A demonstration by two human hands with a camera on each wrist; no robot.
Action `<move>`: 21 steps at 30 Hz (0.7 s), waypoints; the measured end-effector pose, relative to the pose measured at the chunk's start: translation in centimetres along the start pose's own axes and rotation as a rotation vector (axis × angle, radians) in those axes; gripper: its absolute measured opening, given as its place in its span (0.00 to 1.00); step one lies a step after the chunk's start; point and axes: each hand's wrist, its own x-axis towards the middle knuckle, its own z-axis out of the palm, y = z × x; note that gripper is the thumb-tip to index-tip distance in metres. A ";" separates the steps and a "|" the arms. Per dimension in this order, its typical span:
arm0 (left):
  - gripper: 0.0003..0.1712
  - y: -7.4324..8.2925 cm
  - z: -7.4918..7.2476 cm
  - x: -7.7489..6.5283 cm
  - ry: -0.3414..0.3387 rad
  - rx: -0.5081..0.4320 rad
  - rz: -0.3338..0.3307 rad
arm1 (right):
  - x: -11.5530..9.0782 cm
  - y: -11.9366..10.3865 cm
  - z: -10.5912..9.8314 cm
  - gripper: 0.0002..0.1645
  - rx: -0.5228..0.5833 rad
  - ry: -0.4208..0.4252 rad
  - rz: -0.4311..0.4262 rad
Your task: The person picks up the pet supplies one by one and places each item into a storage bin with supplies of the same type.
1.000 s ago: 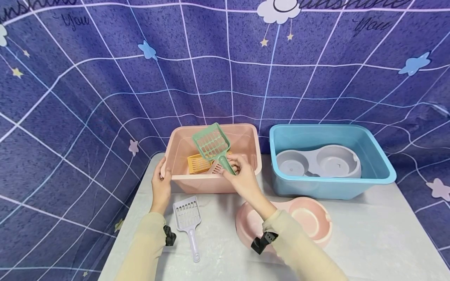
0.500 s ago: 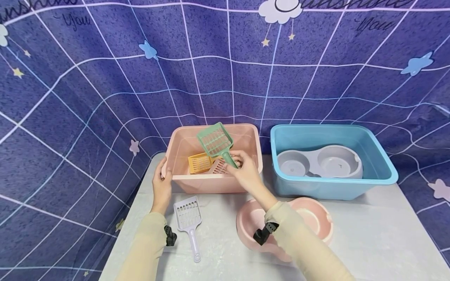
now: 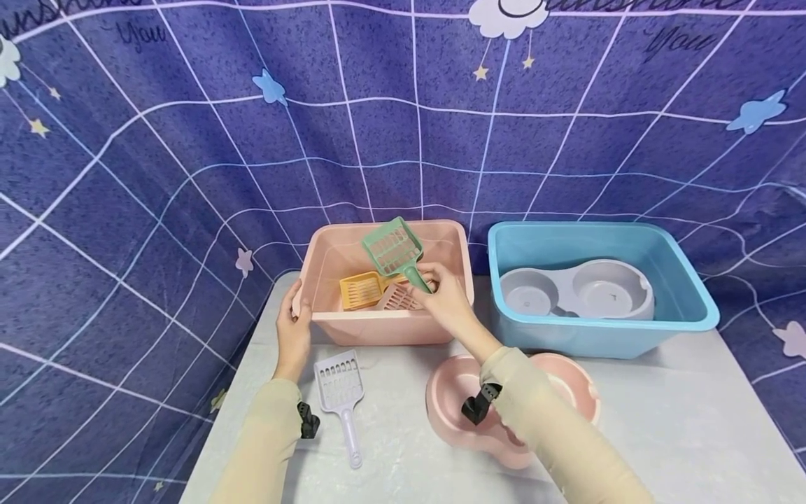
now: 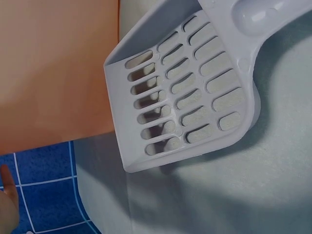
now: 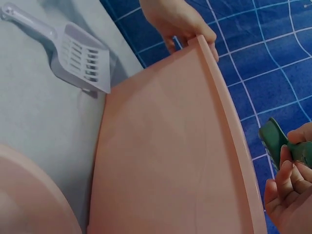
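A green litter scoop (image 3: 394, 246) is held by its handle in my right hand (image 3: 450, 297), above the pink litter box (image 3: 378, 330). Its slotted head points up and to the left. My left hand (image 3: 293, 332) grips the box's left front corner; the right wrist view shows this hand (image 5: 183, 22) at the rim. Inside the box lie a yellow scoop (image 3: 361, 291) and a pale pink scoop (image 3: 399, 297), partly hidden by my right hand. On the table in front lies a lilac litter scoop (image 3: 340, 385), its slots large in the left wrist view.
To the right stands a blue litter box (image 3: 604, 336) with a grey double pet bowl (image 3: 563, 287) inside. A pink double bowl (image 3: 453, 427) sits on the white table (image 3: 390, 448) under my right forearm. Purple-blue cloth (image 3: 378, 126) hangs behind and at the left.
My right hand has moved the green scoop slightly right and away from me, uncovering more of the pale pink scoop. The left hand stays on the box. The head view has shifted a little.
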 end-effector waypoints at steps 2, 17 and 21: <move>0.28 0.9 0.1 -0.3 -0.014 0.008 -0.007 | 0.1 0.1 -0.1 0.24 -0.013 0.008 -0.004; 0.28 1.4 0.1 -0.5 -0.025 0.039 -0.002 | 1.9 0.5 -0.2 0.22 -0.065 0.013 0.026; 0.28 -0.2 0.0 0.1 -0.016 0.016 -0.002 | 2.1 0.9 -0.3 0.21 -0.088 0.023 0.038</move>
